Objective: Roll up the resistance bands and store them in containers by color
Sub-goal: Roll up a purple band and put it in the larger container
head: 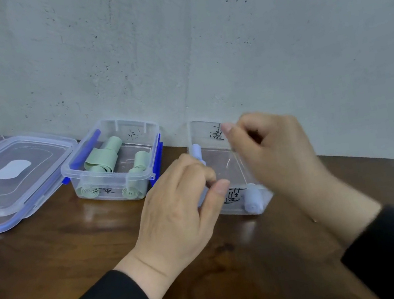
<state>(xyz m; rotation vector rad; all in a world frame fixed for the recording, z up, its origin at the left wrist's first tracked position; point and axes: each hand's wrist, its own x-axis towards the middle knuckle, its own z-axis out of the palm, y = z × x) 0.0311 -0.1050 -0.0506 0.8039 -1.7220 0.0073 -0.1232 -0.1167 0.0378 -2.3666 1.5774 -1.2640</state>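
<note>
Two lids [13,177] beside green-band container [116,173]

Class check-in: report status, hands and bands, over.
Left hand gripping blue roll at clear container. Right hand curled, blurred. Green rolls boxed. Nothing blocking.

- A plain indoor room; which kind cannot be told.
- Bare grey concrete wall [224,40], speckled.
- Dark wooden table [64,250] pushed against it.
- Hand-labelled clear plastic storage boxes [118,186].
</note>
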